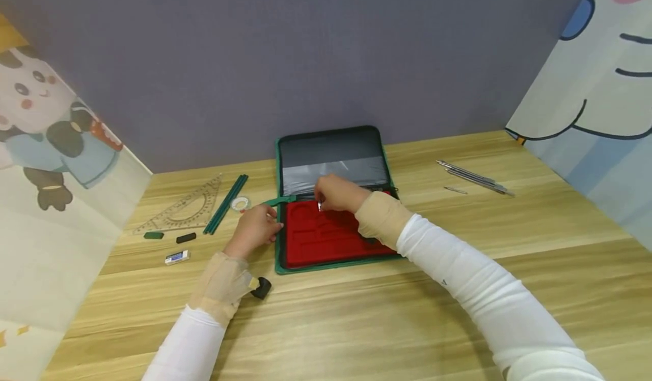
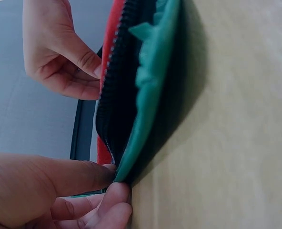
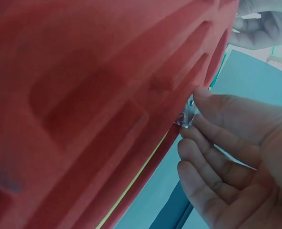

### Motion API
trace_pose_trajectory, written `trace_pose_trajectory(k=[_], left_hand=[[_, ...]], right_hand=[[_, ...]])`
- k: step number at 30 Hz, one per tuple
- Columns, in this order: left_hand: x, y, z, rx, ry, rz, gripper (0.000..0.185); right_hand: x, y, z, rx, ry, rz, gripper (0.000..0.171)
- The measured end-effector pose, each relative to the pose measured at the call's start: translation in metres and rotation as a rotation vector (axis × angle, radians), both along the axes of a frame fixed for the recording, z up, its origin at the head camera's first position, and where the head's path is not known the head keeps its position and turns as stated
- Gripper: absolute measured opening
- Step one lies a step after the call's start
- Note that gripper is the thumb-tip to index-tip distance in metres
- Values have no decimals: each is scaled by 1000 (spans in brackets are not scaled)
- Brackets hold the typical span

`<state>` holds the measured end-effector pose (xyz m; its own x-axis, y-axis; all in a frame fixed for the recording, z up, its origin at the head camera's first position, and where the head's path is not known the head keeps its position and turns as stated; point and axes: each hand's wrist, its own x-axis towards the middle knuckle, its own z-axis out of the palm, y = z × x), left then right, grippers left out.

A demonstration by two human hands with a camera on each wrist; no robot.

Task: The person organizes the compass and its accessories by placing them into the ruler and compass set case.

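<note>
Red foam insert (image 3: 98, 95) filled most of the view, with several moulded recesses sunk into it, long and narrow in shape. A thin yellow line ran along its lower edge. Right hand (image 3: 236, 157) sat at the right of the view, fingers (image 3: 207, 138) curled, pinching a small shiny metal piece (image 3: 186, 117) right at the insert's edge. Left hand (image 3: 262, 26) showed at the upper right, against the insert's far corner. Teal-grey panel (image 3: 246, 76) lay behind both hands.

no readable text, eraser (image 1: 176, 257) label too small, protractor set square (image 1: 184, 210) markings illegible
</note>
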<state>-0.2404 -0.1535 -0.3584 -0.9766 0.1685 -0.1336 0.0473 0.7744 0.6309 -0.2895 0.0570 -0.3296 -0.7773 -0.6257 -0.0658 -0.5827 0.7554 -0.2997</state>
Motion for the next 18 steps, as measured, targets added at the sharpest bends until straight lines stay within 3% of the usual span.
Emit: trace_pose_trajectory(k=[18], left_hand=[[0, 0, -1, 12, -15, 3, 28]], right_hand=[[8, 1, -5, -4, 83, -10, 8]])
